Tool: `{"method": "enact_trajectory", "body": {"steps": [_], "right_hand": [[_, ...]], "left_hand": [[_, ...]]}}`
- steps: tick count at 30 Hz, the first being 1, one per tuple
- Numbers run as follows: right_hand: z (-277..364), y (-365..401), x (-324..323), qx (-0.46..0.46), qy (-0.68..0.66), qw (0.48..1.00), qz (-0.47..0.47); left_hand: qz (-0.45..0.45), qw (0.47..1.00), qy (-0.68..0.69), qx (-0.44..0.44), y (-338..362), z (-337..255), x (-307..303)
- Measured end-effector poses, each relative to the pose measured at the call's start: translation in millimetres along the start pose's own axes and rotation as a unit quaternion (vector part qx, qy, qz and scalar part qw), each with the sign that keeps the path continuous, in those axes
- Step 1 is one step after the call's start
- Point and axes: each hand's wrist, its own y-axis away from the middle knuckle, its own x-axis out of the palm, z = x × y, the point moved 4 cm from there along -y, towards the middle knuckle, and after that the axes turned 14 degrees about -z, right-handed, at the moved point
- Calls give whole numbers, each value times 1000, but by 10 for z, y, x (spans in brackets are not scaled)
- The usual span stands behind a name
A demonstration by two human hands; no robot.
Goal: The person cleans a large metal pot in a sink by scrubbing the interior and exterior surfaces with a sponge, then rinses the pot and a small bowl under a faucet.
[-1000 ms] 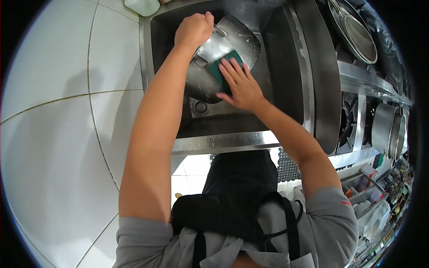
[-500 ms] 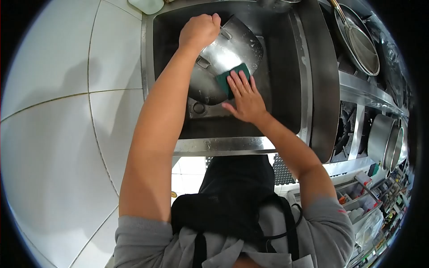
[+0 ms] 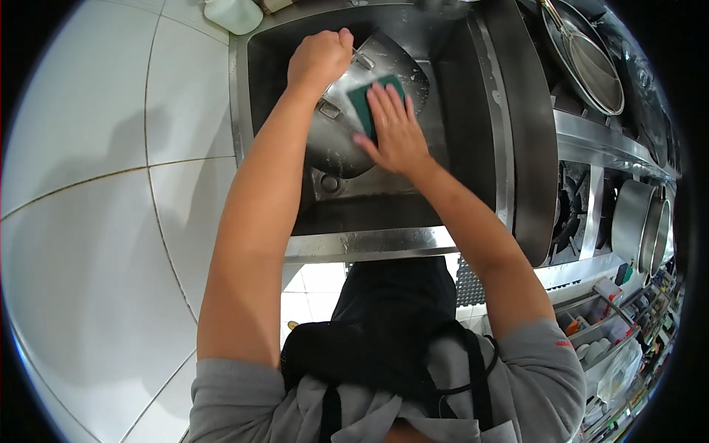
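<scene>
A rounded steel pan (image 3: pixel 402 66) lies tilted in the sink, its shiny metal wet and speckled with suds. My left hand (image 3: pixel 319 60) is closed around the pan's loop handle, which runs between two brackets and is mostly hidden by the fingers. On the pan's surface, a green scouring pad (image 3: pixel 360 100) sits beneath my right hand (image 3: pixel 397 133). The fingers of that hand lie stretched over the pad and press it flat against the metal. Part of the pan is covered by my left forearm.
The deep steel sink (image 3: pixel 473 162) has a drain (image 3: pixel 329 183) near its front left. White tiles (image 3: pixel 88 244) border it on the left, with a pale bottle (image 3: pixel 233 15) at the corner. Beyond the right panel stand a stove, a strainer (image 3: pixel 593 72) and pots (image 3: pixel 633 221).
My right hand and the scouring pad have slid up and slightly left across the pan. The left hand keeps its hold on the handle. The view has shifted a little.
</scene>
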Motion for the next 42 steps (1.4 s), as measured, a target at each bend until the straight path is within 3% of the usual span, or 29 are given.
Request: {"method": "enact_trajectory", "body": {"steps": [2,5,8,10,12,14,16,18,21,24,27,30,32,34,37,39,40,42], "right_hand": [[-236,-266,58,83,-36,991,-97],[-730,-147,243,237,-87,962,-100],[-132,387,80,169,-24,981,-94],[409,623,-3,99,-23,994,29],[454,554,80,89,9,996,7],[94,89,100,165,11,977,-132],[-330,-424,223,219,5,957,-189],[-815,-843,367,348,-56,934,-63],[-987,-918,516,350,-64,932,-72],[-43,-294,146,194,9,963,-186],[381,310,157,149,-6,985,-81],[-106,-11,117,166,-22,974,-153],[-853,-301,430,268,-91,944,-172],[-1663,-547,825,403,-245,881,-34],[-1633,-587,750,428,-241,871,-21],[-1037,-267,477,320,-131,928,-138],[-712,-56,413,158,-64,962,-212],[-79,321,190,142,-69,980,-118]], "left_hand": [[1,1000,1,1,18,-5,-34],[3,1000,6,14,19,21,-1],[6,1000,5,3,-9,-18,-32],[7,1000,26,2,-20,-28,-52],[6,1000,25,15,-16,-27,-49],[6,999,23,29,-30,-49,-31],[4,1000,19,8,-16,-29,-39],[1,1000,18,15,8,-44,-72],[-15,999,17,34,-3,-47,-59],[-11,999,18,38,-18,-8,-59],[11,999,33,40,-2,-50,-67],[21,998,44,36,18,-28,-27],[-4,998,46,39,15,-12,-53],[-17,997,50,62,61,20,-49],[1,1000,20,18,6,31,-29],[1,1000,19,18,3,3,-50],[2,1000,18,15,4,-3,-52],[6,1000,27,14,12,-14,-75]]}}
